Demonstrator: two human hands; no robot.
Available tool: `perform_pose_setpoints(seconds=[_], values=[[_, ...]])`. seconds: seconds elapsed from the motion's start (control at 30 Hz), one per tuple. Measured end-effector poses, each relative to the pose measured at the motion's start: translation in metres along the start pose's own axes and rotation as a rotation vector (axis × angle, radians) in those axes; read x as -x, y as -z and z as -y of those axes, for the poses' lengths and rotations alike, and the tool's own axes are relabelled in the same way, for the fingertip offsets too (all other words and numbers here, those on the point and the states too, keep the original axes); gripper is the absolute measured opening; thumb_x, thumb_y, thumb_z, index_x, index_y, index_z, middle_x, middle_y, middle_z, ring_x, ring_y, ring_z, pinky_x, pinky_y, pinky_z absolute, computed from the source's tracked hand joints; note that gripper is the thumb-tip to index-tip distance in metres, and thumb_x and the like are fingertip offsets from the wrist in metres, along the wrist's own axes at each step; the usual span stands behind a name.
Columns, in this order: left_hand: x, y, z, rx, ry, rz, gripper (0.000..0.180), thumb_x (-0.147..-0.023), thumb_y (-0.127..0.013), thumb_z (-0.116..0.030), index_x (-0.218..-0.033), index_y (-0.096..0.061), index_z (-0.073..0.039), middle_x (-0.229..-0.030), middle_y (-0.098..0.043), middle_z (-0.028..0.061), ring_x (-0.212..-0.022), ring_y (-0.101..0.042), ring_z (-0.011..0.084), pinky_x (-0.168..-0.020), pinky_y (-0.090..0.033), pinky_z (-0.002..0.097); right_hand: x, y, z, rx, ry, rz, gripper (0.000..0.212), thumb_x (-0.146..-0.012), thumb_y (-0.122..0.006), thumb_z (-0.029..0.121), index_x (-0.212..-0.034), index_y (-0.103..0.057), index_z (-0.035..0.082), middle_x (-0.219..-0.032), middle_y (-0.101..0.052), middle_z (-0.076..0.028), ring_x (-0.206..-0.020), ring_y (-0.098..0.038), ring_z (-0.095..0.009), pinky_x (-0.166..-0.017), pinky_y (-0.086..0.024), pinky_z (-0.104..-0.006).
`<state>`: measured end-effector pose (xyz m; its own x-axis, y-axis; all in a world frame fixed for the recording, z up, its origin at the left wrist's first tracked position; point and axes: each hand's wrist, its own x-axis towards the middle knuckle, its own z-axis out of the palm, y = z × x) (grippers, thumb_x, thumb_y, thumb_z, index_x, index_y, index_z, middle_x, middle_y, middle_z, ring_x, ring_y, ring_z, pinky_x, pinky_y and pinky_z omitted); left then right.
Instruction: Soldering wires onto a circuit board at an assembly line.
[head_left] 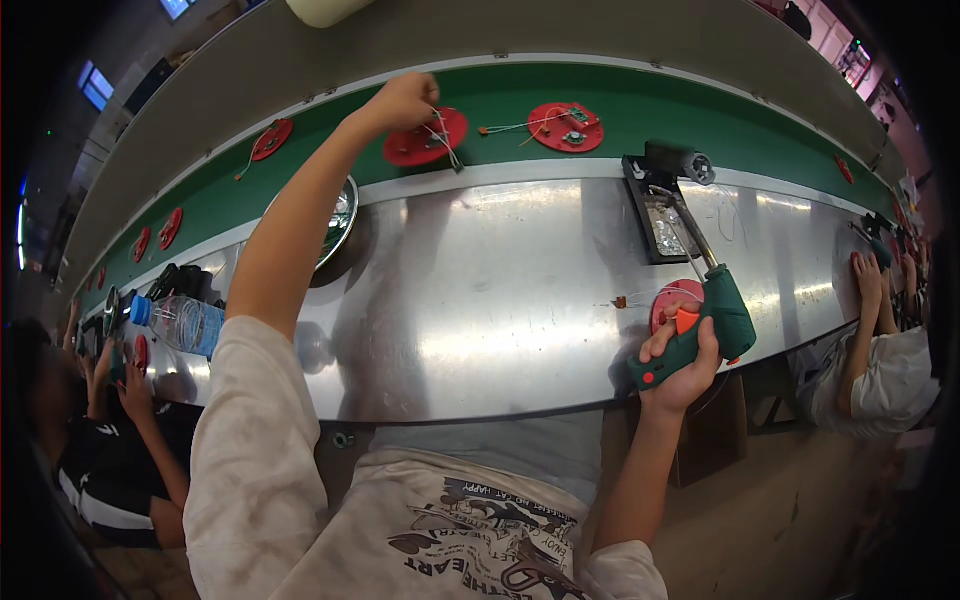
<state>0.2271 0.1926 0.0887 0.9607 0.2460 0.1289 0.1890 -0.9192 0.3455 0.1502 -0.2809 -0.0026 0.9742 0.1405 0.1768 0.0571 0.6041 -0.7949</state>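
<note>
I'd say prob. midway: R hand [688,372] grips soldering gun [735,315], L hand [402,101] pinches wires [442,132] at far red disc [412,150], near disc [668,300] prob. pending.

A metal bench [490,300] runs right across the middle of the frame, throwing back bright patches of light. Along its far side I see a pale rail [530,171], then a green belt [490,90], with a grey panel [560,38] behind, toward the top. Bluish windows [97,86] glow at upper left; pinkish light [838,40] tints the upper right. Dim brownish floor [780,510] shows at lower right.
</note>
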Motion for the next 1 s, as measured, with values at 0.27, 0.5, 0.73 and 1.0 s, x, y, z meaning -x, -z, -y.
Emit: perform_pose_setpoints(seconds=[0.27, 0.5, 0.73, 1.0], values=[[0.146, -0.049, -0.096, 0.218, -0.585, 0.242, 0.032, -0.071, -0.065, 0.009, -0.101, -0.064, -0.003, -0.106, -0.066, 0.0168, -0.101, -0.065, 0.0371, -0.087, -0.054, 0.0423, 0.002, 0.018, 0.002, -0.058, -0.009, 0.050, 0.041, -0.107, -0.035, 0.033, -0.115, -0.055, -0.001, -0.105, -0.062, -0.015, -0.057, -0.050, -0.011, -0.046, -0.044, -0.0240], [0.207, -0.012, -0.072, 0.534, -0.500, -0.050, 0.028, -0.077, -0.070, -0.006, -0.104, -0.068, -0.003, -0.105, -0.068, 0.0148, -0.098, -0.066, 0.0323, -0.088, -0.053, 0.0422, 0.003, 0.013, 0.003, -0.020, -0.046, 0.129, 0.040, -0.107, -0.035, 0.032, -0.119, -0.054, -0.001, -0.108, -0.061, -0.017, -0.059, -0.050, -0.011, -0.050, -0.047, -0.0247], [0.216, -0.053, -0.081, 0.147, -0.475, -0.267, 0.022, -0.079, -0.072, -0.014, -0.099, -0.071, -0.006, -0.095, -0.068, 0.0112, -0.089, -0.064, 0.0327, -0.081, -0.054, 0.0416, -0.002, 0.014, -0.001, -0.003, -0.057, 0.117, 0.042, -0.106, -0.037, 0.035, -0.118, -0.054, -0.002, -0.105, -0.061, -0.016, -0.059, -0.049, -0.013, -0.052, -0.044, -0.0254], [0.246, -0.060, -0.057, 0.423, -0.356, -0.200, 0.012, -0.081, -0.072, 0.000, -0.093, -0.072, 0.000, -0.097, -0.069, 0.0124, -0.084, -0.069, 0.0277, -0.070, -0.056, 0.0342, -0.008, 0.028, 0.001, 0.057, -0.049, 0.117, 0.039, -0.106, -0.035, 0.031, -0.120, -0.054, -0.001, -0.111, -0.061, -0.017, -0.059, -0.050, -0.011, -0.051, -0.046, -0.0244]])
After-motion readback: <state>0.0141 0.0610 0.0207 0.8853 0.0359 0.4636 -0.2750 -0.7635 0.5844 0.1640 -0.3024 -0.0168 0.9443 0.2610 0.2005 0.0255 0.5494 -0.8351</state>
